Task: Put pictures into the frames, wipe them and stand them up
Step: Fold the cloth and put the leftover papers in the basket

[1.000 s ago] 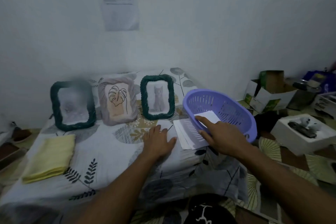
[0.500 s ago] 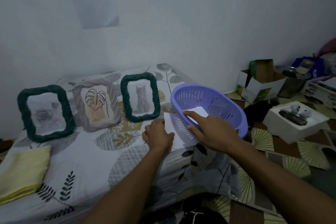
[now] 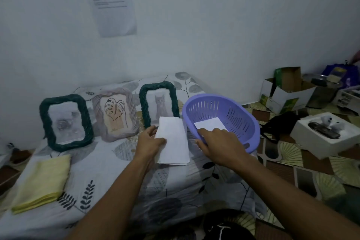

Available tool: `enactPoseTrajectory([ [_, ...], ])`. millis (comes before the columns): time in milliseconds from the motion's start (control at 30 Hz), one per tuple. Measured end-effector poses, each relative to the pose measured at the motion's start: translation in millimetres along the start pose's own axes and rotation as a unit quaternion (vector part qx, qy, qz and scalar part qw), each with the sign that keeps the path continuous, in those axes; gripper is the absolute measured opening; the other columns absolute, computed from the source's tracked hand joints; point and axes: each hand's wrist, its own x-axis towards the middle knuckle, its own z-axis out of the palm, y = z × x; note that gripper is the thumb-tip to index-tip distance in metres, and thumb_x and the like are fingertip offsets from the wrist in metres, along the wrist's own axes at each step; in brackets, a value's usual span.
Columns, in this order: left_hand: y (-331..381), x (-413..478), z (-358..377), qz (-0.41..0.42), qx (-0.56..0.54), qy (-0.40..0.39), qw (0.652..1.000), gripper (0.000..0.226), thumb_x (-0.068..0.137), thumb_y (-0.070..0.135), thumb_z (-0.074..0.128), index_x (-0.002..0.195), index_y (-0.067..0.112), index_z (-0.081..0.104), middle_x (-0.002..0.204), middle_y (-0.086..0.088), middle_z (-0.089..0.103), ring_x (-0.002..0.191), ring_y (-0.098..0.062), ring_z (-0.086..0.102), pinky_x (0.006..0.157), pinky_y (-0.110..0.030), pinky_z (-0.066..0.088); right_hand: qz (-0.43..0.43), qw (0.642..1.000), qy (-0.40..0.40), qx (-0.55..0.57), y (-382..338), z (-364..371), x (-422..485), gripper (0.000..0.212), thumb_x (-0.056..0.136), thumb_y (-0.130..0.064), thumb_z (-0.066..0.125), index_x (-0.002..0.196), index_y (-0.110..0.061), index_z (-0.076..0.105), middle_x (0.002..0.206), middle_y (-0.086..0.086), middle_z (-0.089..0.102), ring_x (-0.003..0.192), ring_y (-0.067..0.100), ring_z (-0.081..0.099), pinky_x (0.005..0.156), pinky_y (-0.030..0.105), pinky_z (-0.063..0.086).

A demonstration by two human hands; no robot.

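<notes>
Three frames stand at the back of the leaf-print cloth: a dark green frame (image 3: 65, 122) at left, a beige frame (image 3: 115, 114) with a leaf drawing, and a second green frame (image 3: 158, 102) holding a cat picture. My left hand (image 3: 150, 143) pinches the left edge of a white sheet (image 3: 173, 141), lifted in front of the cat frame. My right hand (image 3: 218, 147) reaches over the near rim of the purple basket (image 3: 245, 122), its straight forefinger touching a white sheet (image 3: 211, 123) inside.
A folded yellow cloth (image 3: 41, 182) lies at the near left of the low table (image 3: 105, 171). On the patterned floor to the right are a black bag (image 3: 280, 123), open cardboard boxes (image 3: 286, 93) and a white box (image 3: 327, 134) with small items.
My left hand has picked up the white sheet from the cloth and raised it. My right hand stays at the basket, on the sheet inside. The head camera shifted.
</notes>
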Motion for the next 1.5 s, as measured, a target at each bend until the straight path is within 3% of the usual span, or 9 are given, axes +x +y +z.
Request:
enactPoseTrajectory([
  [100,3.0,-5.7,-29.5,-0.004,-0.015,-0.008,1.0,0.049,0.073,-0.011,0.065,0.116,0.013,0.061,0.103,-0.006,0.071,0.083,-0.019,0.068,0.057,-0.027,0.055,0.019,1.0,-0.007,-0.009,-12.1,0.2,2.4,0.039,0.098,-0.049,0.035,0.119,-0.022,0.052,0.097,0.005,0.066,0.077,0.025,0.06,0.058,0.031,0.033],
  [233,4.4,-9.0,-53.3,0.005,-0.058,-0.042,0.997,0.051,0.076,-0.017,0.062,0.119,0.01,0.059,0.11,-0.009,0.07,0.097,-0.027,0.068,0.079,-0.039,0.056,0.016,0.999,0.03,-0.037,-21.8,-7.6,4.1,0.044,0.095,-0.049,0.04,0.129,-0.022,0.049,0.107,0.003,0.066,0.092,0.025,0.061,0.068,0.034,0.039],
  [367,12.1,-16.2,-63.7,0.048,-0.073,-0.055,0.995,0.043,0.08,-0.017,0.056,0.103,0.019,0.061,0.104,-0.005,0.073,0.089,-0.018,0.07,0.067,-0.029,0.057,-0.007,0.978,0.097,0.183,-57.7,-12.3,15.4,0.046,0.093,-0.034,0.054,0.135,-0.016,0.05,0.13,0.005,0.058,0.117,0.024,0.054,0.093,0.037,0.046],
  [467,17.4,-19.8,-73.4,0.079,-0.084,-0.05,0.992,0.042,0.083,-0.013,0.057,0.108,0.021,0.058,0.106,-0.004,0.073,0.095,-0.022,0.069,0.074,-0.037,0.058,0.116,0.911,0.049,0.392,-94.0,-1.0,32.0,0.058,0.094,-0.028,0.058,0.146,-0.017,0.036,0.146,0.001,0.045,0.132,0.019,0.043,0.108,0.039,0.039],
  [600,27.2,-24.0,-93.1,0.143,-0.076,-0.058,0.985,0.041,0.085,-0.003,0.062,0.113,0.026,0.055,0.111,-0.001,0.071,0.099,-0.017,0.067,0.074,-0.033,0.058,0.2,0.789,0.043,0.579,-127.9,1.5,59.3,0.028,0.095,-0.015,0.052,0.12,-0.028,0.053,0.116,-0.003,0.064,0.107,0.018,0.061,0.091,0.043,0.054],
  [933,-5.1,-34.1,-88.7,0.127,-0.016,-0.014,0.992,0.039,0.093,0.005,0.053,0.114,0.038,0.047,0.115,0.009,0.062,0.097,0.0,0.061,0.07,-0.015,0.05,0.234,0.758,0.036,0.608,-151.5,36.7,51.7,0.033,0.093,-0.002,0.045,0.109,-0.029,0.054,0.107,-0.009,0.064,0.094,0.001,0.059,0.066,0.016,0.047],
  [1133,-11.9,-35.8,-87.1,0.161,0.009,-0.011,0.987,0.033,0.097,0.012,0.049,0.113,0.04,0.044,0.117,0.006,0.06,0.106,-0.014,0.06,0.083,-0.031,0.054,0.243,0.765,0.024,0.596,-152.2,42.4,53.1,0.029,0.091,-0.003,0.047,0.108,-0.023,0.059,0.102,-0.005,0.067,0.091,0.01,0.062,0.065,0.023,0.049],
  [1367,-14.0,-36.0,-79.8,0.185,0.021,-0.021,0.982,0.037,0.099,0.013,0.044,0.118,0.045,0.042,0.119,0.009,0.058,0.109,-0.005,0.058,0.091,-0.032,0.053,0.234,0.772,0.036,0.59,-158.6,51.7,54.1,0.034,0.093,-0.006,0.041,0.117,-0.03,0.044,0.109,-0.001,0.058,0.095,0.013,0.056,0.076,0.036,0.054],
  [1500,-27.5,-39.3,-79.6,0.178,0.059,-0.035,0.982,0.043,0.101,0.015,0.04,0.143,0.024,0.033,0.133,0.001,0.053,0.122,-0.009,0.052,0.103,-0.038,0.047,0.245,0.784,0.015,0.57,-157.9,62.1,50.1,0.038,0.097,-0.006,0.038,0.13,-0.025,0.043,0.114,0.002,0.057,0.099,0.018,0.057,0.087,0.044,0.054],
])
